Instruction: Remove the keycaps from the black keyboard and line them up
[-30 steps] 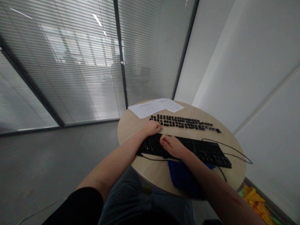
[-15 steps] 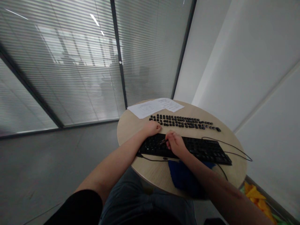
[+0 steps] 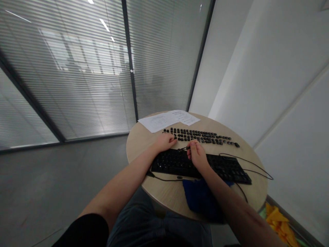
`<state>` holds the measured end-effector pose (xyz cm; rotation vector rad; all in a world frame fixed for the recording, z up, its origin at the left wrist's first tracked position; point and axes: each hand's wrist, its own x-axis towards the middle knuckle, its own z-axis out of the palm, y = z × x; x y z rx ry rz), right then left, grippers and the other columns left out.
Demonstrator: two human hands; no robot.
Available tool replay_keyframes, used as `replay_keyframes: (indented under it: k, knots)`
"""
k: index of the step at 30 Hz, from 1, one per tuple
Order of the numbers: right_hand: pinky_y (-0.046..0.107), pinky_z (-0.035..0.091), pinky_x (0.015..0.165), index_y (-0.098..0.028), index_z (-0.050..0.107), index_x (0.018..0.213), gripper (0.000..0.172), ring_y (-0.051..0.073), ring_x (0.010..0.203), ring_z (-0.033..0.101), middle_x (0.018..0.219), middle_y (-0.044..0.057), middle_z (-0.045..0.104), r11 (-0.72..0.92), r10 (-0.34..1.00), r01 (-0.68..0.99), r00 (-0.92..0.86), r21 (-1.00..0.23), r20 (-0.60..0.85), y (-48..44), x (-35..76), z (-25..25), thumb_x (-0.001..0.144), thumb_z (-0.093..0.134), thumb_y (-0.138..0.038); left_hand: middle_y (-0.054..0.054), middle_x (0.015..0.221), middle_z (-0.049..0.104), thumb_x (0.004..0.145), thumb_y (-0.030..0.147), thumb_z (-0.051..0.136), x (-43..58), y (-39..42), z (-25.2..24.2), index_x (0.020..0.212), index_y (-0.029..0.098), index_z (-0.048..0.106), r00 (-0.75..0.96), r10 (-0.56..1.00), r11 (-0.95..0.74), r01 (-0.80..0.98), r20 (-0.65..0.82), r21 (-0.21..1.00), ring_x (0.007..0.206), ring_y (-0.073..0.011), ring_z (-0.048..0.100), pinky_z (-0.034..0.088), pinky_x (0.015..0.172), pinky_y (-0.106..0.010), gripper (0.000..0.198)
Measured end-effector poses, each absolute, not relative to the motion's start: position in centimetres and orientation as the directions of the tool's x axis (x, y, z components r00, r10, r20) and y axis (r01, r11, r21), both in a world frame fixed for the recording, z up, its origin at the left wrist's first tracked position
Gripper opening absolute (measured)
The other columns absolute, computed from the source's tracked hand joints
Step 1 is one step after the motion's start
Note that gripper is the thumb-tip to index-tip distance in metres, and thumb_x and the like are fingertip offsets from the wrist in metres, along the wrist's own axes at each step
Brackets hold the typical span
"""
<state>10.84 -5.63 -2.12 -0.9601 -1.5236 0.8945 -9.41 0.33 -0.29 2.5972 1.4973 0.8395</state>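
Note:
A black keyboard [image 3: 172, 163] lies on the round wooden table in front of me. My right hand [image 3: 197, 154] is closed around a thin dark keycap puller [image 3: 183, 149], whose two wire-like prongs point left over the keyboard's back edge. A small dark piece seems to sit at their tip, too small to tell apart. Curled at the keyboard's back left corner, my left hand [image 3: 166, 141] rests beside the loose keys; its fingertips are turned under and what they hold, if anything, is hidden. Loose black keycaps [image 3: 197, 133] stand in rows behind the keyboard.
White printed sheets [image 3: 156, 122] lie at the table's [image 3: 164, 192] far left. A blue cloth [image 3: 194, 195] hangs over the near edge under my right forearm. A black cable [image 3: 259, 164] loops at the right. Yellow material [image 3: 279, 223] is on the floor by the wall.
My right hand has moved up and slightly right with the keycap puller, from above the keys to the keyboard's back edge. My left hand stays in about the same place.

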Motion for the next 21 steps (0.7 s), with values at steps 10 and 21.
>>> replay_keyframes:
  k: [10,21]
  knots:
    - [0.02,0.037,0.041,-0.022,0.05,0.086,0.042,0.01,0.043,0.047,0.056,-0.006,0.051,0.405,0.914,0.117,-0.049,-0.907,0.402,-4.95,11.07,-2.07,0.095,0.043,-0.063,-0.001,0.075,0.068,0.086,0.033,0.067,-8.88,-0.48,0.25,0.092,0.017,0.072,0.505,0.788,-0.589,0.451,0.352,0.67,0.064,-0.0123,0.056,0.043,0.062,-0.024,0.018]
    - [0.022,0.036,0.041,-0.023,0.05,0.083,0.046,0.011,0.042,0.046,0.054,-0.006,0.051,0.402,0.915,0.146,-0.033,-0.904,0.402,-4.58,11.0,-2.12,0.093,0.043,-0.068,0.0,0.075,0.071,0.078,0.029,0.075,-9.17,-0.43,0.29,0.095,0.016,0.076,0.584,0.786,-0.496,0.4,0.202,0.771,0.067,-0.0127,0.061,0.045,0.066,-0.023,0.022]
